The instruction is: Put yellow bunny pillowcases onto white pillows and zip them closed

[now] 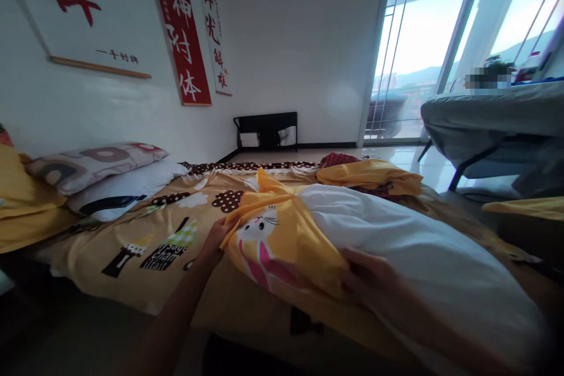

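Note:
A yellow pillowcase point(308, 229) printed with a white rabbit with pink ears lies across the bed, partly around one end of a plump white pillow point(396, 223). My left hand point(215, 238) is closed on the left corner of the pillowcase. At the case's right-hand edge, beside the white pillow, my right hand point(368, 270) pinches the yellow cloth; its fingertips are partly hidden. Most of the pillow sticks out to the right of the case.
A patterned pillow point(101, 161) rests on a white pillow point(154, 179) at the bed's left end. Bunched yellow cloth point(370, 173) lies at the far side of the printed bedsheet point(198, 282). A grey covered table point(493, 106) stands right, near the glass door point(418, 41).

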Tool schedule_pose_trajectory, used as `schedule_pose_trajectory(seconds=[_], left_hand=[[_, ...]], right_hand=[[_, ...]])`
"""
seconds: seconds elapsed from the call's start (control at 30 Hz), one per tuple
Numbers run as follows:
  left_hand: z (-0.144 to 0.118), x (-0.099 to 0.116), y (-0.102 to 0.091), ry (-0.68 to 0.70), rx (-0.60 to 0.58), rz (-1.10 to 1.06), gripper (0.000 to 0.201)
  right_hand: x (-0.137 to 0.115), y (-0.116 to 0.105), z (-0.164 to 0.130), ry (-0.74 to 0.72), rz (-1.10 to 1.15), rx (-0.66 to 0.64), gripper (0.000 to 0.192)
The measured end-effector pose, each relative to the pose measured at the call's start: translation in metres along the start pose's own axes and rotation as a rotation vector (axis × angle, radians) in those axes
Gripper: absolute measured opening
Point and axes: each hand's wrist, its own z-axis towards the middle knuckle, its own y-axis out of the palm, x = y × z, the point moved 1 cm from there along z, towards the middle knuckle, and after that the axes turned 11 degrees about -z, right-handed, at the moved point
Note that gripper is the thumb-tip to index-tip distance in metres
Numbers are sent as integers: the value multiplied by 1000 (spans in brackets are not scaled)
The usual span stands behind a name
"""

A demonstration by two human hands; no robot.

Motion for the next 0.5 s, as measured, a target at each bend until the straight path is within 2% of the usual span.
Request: schedule_pose_trajectory(seconds=[0.1,0.23,0.3,0.37,0.43,0.5], left_hand=[[2,-8,-22,-67,-19,-8,29],[-5,-6,-49,-166,-142,6,40],[-8,-1,-59,-204,-173,21,47],[-13,1,-67,-184,-136,-11,46],[-22,-2,-74,-108,-80,-83,39],[-36,-15,-75,-29,-34,-161,35]], right_hand=[[10,-24,-5,102,58,-15,42],[21,-34,-15,3,-127,-167,32],[22,-34,-15,17,-217,-128,30],[20,-34,-11,60,-223,-93,32],[15,-33,-5,88,-128,-138,33],[10,-33,0,116,9,-183,37]])
